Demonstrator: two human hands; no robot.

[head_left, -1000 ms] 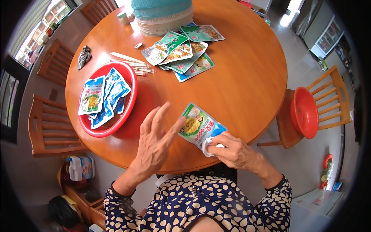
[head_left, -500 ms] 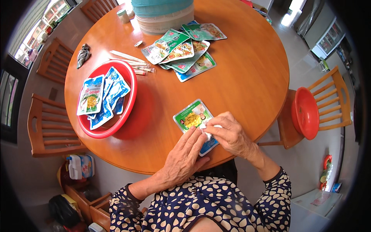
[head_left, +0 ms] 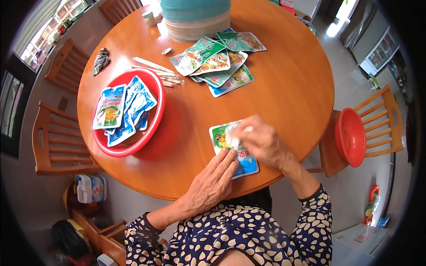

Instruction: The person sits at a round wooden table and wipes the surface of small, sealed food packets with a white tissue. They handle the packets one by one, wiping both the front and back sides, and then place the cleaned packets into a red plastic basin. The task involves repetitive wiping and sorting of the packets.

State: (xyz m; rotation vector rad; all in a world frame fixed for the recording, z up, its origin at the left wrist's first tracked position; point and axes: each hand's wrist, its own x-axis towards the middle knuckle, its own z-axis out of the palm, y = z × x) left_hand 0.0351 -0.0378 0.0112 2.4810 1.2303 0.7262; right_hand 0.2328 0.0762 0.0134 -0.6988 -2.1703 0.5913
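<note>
A flat food packet [head_left: 247, 166], green at the top and blue at the bottom, lies near the table's front edge. My left hand [head_left: 210, 178] rests on its left side with the fingers stretched out. My right hand [head_left: 265, 144], slightly blurred, pinches a crumpled white tissue or cloth [head_left: 231, 136] against the packet's upper part. Both hands partly hide the packet's picture. To the left, a red basin [head_left: 162, 102] holds several blue and white packets [head_left: 108, 105]. Beyond my hands lies a loose pile of green packets [head_left: 217, 64].
Wrapped chopsticks [head_left: 153, 66] lie behind the basin, beside a dark crumpled cloth [head_left: 101, 61]. A round turquoise and cream stack [head_left: 197, 20] stands at the table's far side. Wooden chairs [head_left: 66, 142] surround the table; the right one bears a red bowl [head_left: 353, 136].
My right hand has moved the white tissue up the packet, away from me. The packet now lies straighter, with more of its blue end showing. The whole view has shifted slightly.
</note>
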